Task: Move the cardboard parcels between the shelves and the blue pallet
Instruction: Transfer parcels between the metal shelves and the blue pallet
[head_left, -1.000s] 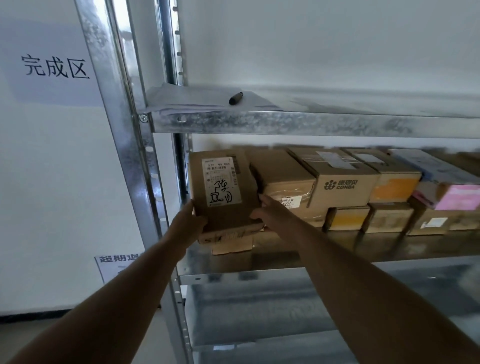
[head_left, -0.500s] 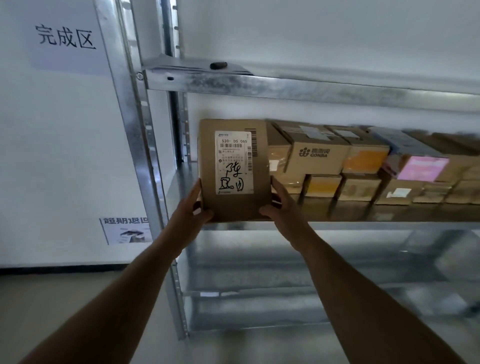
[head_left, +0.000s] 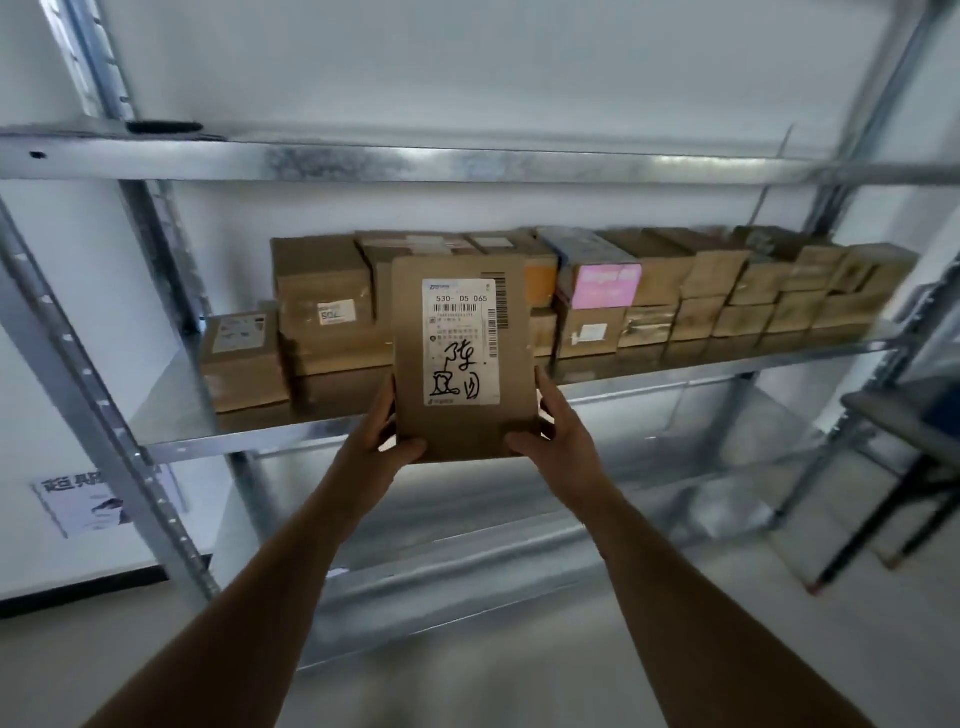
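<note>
I hold a flat cardboard parcel (head_left: 511, 306) upright in front of the middle shelf (head_left: 171, 415), its white label with black handwriting facing me. My left hand (head_left: 382, 441) grips its lower left edge and my right hand (head_left: 558, 434) grips its lower right edge. Behind it, a row of stacked cardboard parcels (head_left: 727, 291) fills the shelf. A small parcel (head_left: 244, 364) stands at the row's left end. No blue pallet is in view.
The metal rack has a top shelf (head_left: 467, 161) with a dark pen-like object (head_left: 163, 126) on it, and lower shelves (head_left: 467, 551) below. A steel upright (head_left: 104, 405) crosses at left. A dark metal frame (head_left: 904, 467) stands at right. A poster (head_left: 88, 504) hangs on the left wall.
The parcel has come off the left end of the shelf and out toward me, now held clear in front of the rack. My view has pulled back and shifted right.
</note>
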